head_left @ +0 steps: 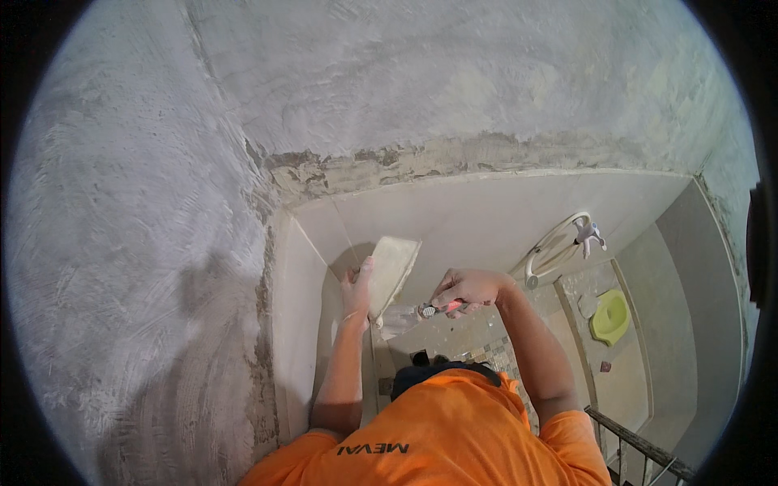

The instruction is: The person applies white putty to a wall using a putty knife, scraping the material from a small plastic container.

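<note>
My left hand (357, 293) is closed on a flat plastering trowel (394, 271), with the thumb against its face. Cream plaster coats that face and lies thicker along the right edge. The trowel's handle is hidden. To the right, my right hand (468, 288) grips a putty knife (403, 319) by its red and black handle. The knife's wide blade points left, close by the trowel's lower end; I cannot tell whether they touch.
Rough grey plastered walls (454, 73) meet in a corner above smooth pale panels (478, 198). A tap (590, 235) with a looped hose (535, 257) is on the right. Below are a yellow-green basin-like object (609, 317), mosaic tiles (492, 354) and a dark metal rail (640, 441).
</note>
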`<state>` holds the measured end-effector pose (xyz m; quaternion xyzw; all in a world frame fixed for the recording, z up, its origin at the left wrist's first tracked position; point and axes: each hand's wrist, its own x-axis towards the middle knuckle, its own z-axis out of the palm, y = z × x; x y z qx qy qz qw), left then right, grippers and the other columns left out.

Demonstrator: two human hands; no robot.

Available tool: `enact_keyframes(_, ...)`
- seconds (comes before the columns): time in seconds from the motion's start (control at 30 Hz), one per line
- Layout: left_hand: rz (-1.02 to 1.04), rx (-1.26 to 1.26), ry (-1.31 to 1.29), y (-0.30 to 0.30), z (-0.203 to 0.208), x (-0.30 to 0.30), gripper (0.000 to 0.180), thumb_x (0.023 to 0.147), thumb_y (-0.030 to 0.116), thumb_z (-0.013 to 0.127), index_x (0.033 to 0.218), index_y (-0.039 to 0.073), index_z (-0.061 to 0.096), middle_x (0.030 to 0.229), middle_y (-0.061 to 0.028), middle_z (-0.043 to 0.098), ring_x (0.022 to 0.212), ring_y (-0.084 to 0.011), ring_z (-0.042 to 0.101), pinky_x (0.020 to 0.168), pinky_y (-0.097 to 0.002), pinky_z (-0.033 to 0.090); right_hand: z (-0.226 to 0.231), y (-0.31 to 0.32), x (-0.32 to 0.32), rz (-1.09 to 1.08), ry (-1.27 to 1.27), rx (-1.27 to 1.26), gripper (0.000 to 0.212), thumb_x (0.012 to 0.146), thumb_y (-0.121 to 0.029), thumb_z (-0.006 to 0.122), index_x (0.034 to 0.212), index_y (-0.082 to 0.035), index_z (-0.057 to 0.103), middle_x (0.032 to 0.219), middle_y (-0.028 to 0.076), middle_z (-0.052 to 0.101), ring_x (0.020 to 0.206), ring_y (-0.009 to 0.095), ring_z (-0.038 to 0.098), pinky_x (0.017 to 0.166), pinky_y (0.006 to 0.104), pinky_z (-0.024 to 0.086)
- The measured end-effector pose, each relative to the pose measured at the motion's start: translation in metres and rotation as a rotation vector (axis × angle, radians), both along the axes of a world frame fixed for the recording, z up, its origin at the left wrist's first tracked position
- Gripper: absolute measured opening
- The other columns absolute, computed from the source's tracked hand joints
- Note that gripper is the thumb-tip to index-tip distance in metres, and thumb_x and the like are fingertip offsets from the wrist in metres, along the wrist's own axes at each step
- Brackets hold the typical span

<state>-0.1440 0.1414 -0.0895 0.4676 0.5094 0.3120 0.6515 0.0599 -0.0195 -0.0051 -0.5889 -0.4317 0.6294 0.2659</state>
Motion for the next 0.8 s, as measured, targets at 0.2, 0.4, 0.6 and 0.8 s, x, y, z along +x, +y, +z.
enact_keyframes(0.2,-0.017,-0.150,-0.159,0.015,-0.006,-0.002,0.079,0.093,0.063,0.065,0.143,0.003,0.052,0.135,-0.0123,0.060,0.124,-0.0265,0.055,0.106,-0.0419,0.043,-0.059,-0.014,0.015,-0.164,0.417,-0.056,0.030,0.097,-0.027,0.068,0.099,0.003,0.073,0.069,0.011,0.066,0.043,0.008,0.047,0.036,0.0223,0.032)
enact_keyframes(0.4,-0.062,-0.309,-0.463,0.022,0.000,-0.010,0.078,0.099,0.067,0.050,0.153,0.011,0.044,0.145,-0.0113,0.054,0.130,-0.0303,0.056,0.107,-0.0478,0.049,-0.089,-0.037,-0.009,-0.514,0.953,0.198,0.030,0.102,-0.028,0.060,0.114,-0.001,0.065,0.083,0.012,0.069,0.057,0.012,0.058,0.041,0.0237,0.038)
enact_keyframes(0.6,-0.114,-0.351,-0.738,0.005,0.026,-0.012,0.074,0.103,0.066,0.038,0.155,0.014,0.043,0.149,-0.0124,0.051,0.133,-0.0333,0.056,0.107,-0.0536,0.051,-0.036,-0.039,-0.005,-0.603,0.761,0.525,0.031,0.105,-0.031,0.056,0.120,-0.003,0.060,0.087,0.005,0.062,0.067,0.013,0.054,0.058,0.0260,0.042)
enact_keyframes(0.8,-0.074,-0.334,-0.903,0.001,0.037,-0.014,0.070,0.104,0.063,0.037,0.153,0.015,0.044,0.148,-0.0115,0.053,0.131,-0.0339,0.058,0.105,-0.0550,0.052,-0.002,-0.034,-0.008,-0.712,0.329,0.629,0.022,0.102,-0.022,0.064,0.115,-0.005,0.060,0.083,0.001,0.056,0.069,0.011,0.050,0.061,0.0249,0.039)
